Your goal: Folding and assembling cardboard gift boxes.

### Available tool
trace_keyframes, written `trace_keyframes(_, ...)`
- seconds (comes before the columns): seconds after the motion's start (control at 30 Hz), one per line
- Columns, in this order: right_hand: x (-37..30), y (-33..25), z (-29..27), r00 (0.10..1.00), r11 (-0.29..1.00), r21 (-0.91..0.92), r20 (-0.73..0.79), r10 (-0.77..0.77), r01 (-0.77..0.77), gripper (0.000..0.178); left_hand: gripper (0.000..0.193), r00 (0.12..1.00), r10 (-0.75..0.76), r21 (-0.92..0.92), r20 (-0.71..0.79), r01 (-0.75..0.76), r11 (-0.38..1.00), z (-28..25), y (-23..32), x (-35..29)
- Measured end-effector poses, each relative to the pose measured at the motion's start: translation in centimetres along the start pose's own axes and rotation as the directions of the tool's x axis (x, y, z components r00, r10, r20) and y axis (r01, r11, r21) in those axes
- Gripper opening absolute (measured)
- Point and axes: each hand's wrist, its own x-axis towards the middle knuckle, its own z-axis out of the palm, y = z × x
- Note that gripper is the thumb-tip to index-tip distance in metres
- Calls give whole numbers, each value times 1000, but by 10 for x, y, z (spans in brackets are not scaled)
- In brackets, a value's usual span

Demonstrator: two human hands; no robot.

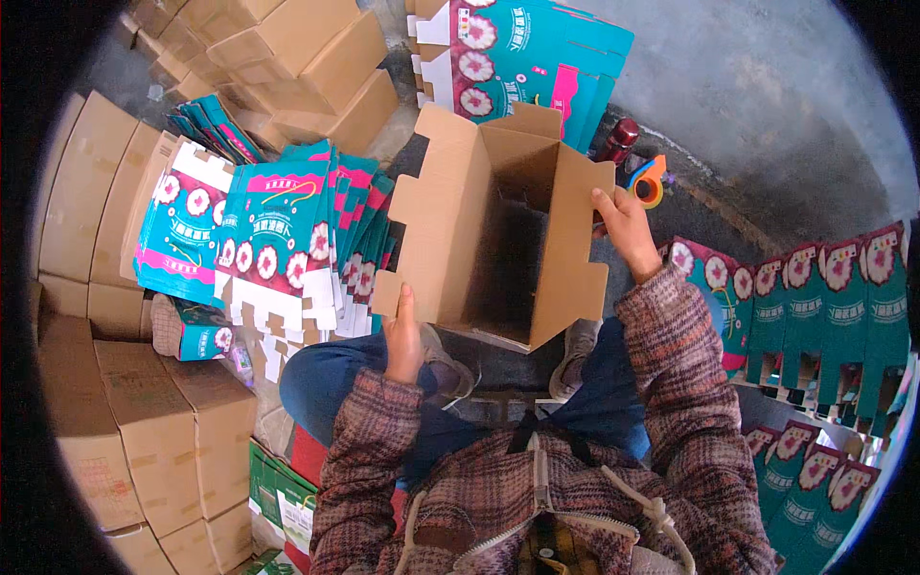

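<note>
Between my hands, in front of my knees, is a brown cardboard box with its flaps up and its dark inside facing me. My left hand grips the edge of its left wall near the front corner, thumb along the outside. At the upper part of the right wall, my right hand pinches the edge, its thumb on the near face and the other fingers partly hidden. Just beyond that hand lies an orange-and-blue tape dispenser. A dark red bottle is behind it.
Flat printed teal cartons are piled at my left, with another stack ahead. Brown boxes stand stacked along the left and far left. Rows of teal printed boxes stand on my right. A green box sits at lower left.
</note>
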Motion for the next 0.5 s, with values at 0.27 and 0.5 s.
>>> trace_keyframes(0.27, 12, 7, 5, 1000, 998, -59, -12, -24, 23, 32, 43, 936, 298, 454, 186, -351, 819, 10, 14, -2)
trace_keyframes(0.5, 37, 16, 7, 990, 990, -117, -114, -86, 73, 31, 49, 698, 268, 560, 664, -701, 441, 32, 50, -10)
